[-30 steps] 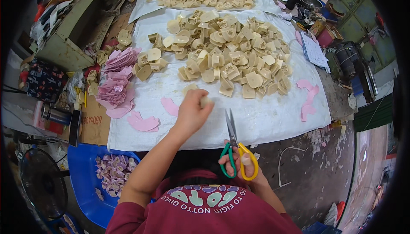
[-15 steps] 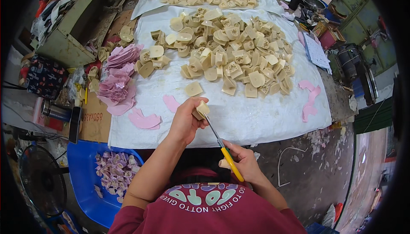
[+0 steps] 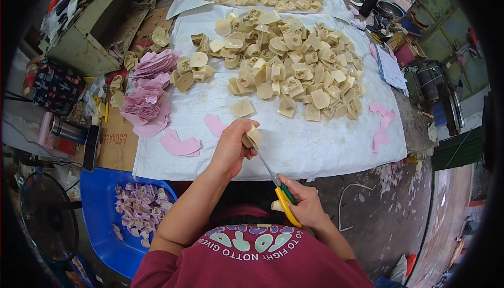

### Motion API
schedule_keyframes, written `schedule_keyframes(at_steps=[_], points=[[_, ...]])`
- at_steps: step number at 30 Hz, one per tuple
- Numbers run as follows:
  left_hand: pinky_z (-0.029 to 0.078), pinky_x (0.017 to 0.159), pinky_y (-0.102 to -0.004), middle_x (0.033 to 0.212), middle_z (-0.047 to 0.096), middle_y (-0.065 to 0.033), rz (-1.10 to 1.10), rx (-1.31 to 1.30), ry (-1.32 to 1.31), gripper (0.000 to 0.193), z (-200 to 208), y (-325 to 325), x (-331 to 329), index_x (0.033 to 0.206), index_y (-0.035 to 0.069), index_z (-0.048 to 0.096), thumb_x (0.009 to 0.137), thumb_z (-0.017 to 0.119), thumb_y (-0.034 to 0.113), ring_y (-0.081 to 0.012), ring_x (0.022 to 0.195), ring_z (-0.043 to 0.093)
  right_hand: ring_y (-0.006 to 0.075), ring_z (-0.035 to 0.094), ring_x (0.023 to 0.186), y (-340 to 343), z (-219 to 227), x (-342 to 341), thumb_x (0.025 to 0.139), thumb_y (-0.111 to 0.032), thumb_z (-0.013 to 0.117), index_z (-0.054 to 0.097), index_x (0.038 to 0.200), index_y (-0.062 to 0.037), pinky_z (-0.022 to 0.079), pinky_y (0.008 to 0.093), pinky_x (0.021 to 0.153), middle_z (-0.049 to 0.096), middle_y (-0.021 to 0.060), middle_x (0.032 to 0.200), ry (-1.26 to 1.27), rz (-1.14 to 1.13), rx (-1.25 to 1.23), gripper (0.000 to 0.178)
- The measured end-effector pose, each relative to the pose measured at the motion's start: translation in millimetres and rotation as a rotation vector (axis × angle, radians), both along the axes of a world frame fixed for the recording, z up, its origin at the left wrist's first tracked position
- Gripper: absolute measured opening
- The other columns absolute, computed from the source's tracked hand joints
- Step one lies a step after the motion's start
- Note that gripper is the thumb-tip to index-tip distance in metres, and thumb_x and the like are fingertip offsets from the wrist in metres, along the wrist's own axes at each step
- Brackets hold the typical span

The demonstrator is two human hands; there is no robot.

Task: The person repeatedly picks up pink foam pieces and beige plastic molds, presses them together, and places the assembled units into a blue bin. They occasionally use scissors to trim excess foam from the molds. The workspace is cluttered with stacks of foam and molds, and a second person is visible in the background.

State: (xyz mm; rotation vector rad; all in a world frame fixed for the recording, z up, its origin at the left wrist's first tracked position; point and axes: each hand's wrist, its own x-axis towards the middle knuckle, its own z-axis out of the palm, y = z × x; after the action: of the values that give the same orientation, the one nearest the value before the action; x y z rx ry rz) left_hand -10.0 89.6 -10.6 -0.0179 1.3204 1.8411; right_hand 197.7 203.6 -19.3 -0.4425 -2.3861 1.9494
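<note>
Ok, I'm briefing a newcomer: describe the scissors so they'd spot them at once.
Find the big white sheet and go to its near edge. Just this side of it, the right hand holds the scissors, blades pointing at the cream piece in the left hand. Yellow and green handles set them apart from the cream pile beyond.

The maroon shirt (image 3: 252, 264) has short sleeves (image 3: 155, 268) and white, mint and purple lettering (image 3: 239, 242).

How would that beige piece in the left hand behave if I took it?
The beige piece is probably stiff, since similar ones in the pile hold curved shapes. It's likely light for its size, as many there look hollow and thin-walled. Straight edges on some suggest it might slide more than roll.
</note>
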Motion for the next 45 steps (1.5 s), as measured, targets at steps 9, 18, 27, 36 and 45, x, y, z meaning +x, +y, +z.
schedule_keyframes(at_steps=[9, 18, 27, 36, 45], points=[[0.038, 0.052, -0.0279, 0.079, 0.057, -0.0043, 0.011, 0.024, -0.051, 0.025, 3.5, 1.9, 3.4, 0.105, 0.008, 0.059, 0.093, 0.046, 0.026, -0.0163, 0.058, 0.052, 0.0065, 0.057, 0.093, 3.2, -0.1, -0.8, 0.079, -0.008, 0.077, 0.049, 0.136, -0.0007, 0.046, 0.0217, 0.083, 0.068, 0.0125, 0.111, 0.026, -0.034, 0.041, 0.063], [0.039, 0.05, -0.0281, 0.076, 0.057, -0.0047, -0.011, -0.034, 0.056, 0.026, 6.3, 2.8, 5.2, 0.106, 0.007, 0.058, 0.094, 0.046, 0.027, -0.0157, 0.055, 0.052, 0.0098, 0.059, 0.101, 4.0, -7.0, -4.2, 0.08, -0.001, 0.071, 0.048, 0.136, 0.0014, 0.046, 0.0238, 0.088, 0.066, 0.0119, 0.114, 0.005, -0.046, -0.032, 0.061], [0.04, 0.045, -0.0212, 0.075, 0.059, -0.0005, 0.103, -0.041, 0.155, 0.031, -12.4, 39.2, 14.1, 0.106, 0.009, 0.059, 0.1, 0.043, 0.035, -0.0077, 0.052, 0.051, 0.008, 0.048, 0.048, -8.1, -3.1, -5.8, 0.096, -0.018, 0.056, 0.047, 0.136, -0.0023, 0.037, 0.0203, 0.044, 0.056, 0.0043, 0.071, -0.093, -0.159, -0.652, 0.045], [0.049, 0.062, -0.0316, 0.096, 0.06, -0.0109, 0.135, -0.117, 0.753, 0.038, -55.0, 63.9, 37.9, 0.127, 0.002, 0.049, 0.094, 0.059, 0.02, -0.0179, 0.071, 0.059, 0.0076, 0.044, 0.042, 26.4, -30.0, -23.0, 0.098, -0.043, 0.05, 0.05, 0.129, -0.0074, 0.034, 0.0204, 0.036, 0.058, 0.0029, 0.067, -0.047, -0.334, -1.092, 0.048], [0.049, 0.074, -0.0418, 0.094, 0.061, -0.0146, -0.138, -0.406, 1.339, 0.038, -40.0, 59.0, 13.6, 0.123, 0.003, 0.055, 0.085, 0.055, 0.006, -0.036, 0.082, 0.057, 0.0077, 0.043, 0.04, 40.8, -27.9, -41.4, 0.098, -0.044, 0.05, 0.056, 0.122, -0.0082, 0.033, 0.0205, 0.035, 0.058, 0.0025, 0.065, -0.064, -0.363, -1.021, 0.044]])
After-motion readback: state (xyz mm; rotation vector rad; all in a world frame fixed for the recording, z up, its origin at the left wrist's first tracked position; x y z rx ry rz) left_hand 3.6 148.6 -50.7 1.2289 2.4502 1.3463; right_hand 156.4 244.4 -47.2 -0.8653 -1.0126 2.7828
